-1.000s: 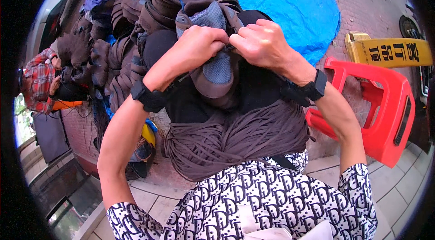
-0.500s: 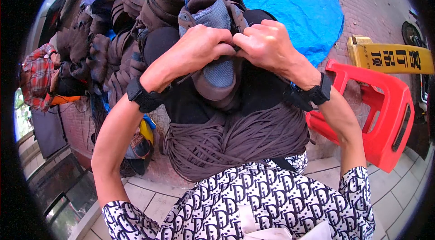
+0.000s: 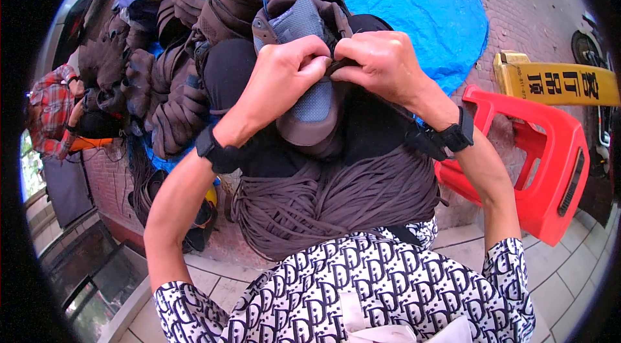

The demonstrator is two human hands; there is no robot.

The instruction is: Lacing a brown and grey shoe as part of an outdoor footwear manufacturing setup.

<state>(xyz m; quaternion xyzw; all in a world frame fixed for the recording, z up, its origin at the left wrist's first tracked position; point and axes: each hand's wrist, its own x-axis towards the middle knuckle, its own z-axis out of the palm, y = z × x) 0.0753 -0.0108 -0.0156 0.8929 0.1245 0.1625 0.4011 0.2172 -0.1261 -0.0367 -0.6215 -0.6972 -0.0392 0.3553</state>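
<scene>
Across my lap lies a brown shoe upper (image 3: 309,134) with a blue-grey mesh tongue, its toe toward me. My left hand (image 3: 281,74) is closed above its middle, thumb and forefinger pinched at a dark shoelace (image 3: 339,66). From the other side my right hand (image 3: 381,65) pinches the same lace between thumb and curled fingers. The fingertips almost meet, so the eyelets beneath them are hidden. A thick bundle of brown laces (image 3: 336,204) rests over my thighs, closer to my body than the upper.
Stacked brown shoe uppers (image 3: 171,116) fill the left and far side. A blue tarp (image 3: 414,13) spreads far right. At right stand a red plastic stool (image 3: 550,142) and a yellow sign board (image 3: 559,83). A person in a plaid shirt (image 3: 55,107) sits far left.
My left hand has turned and shifted slightly, its wrist moving to the right and toward me. My right hand's fingers have opened up enough to show the dark lace pinched in them.
</scene>
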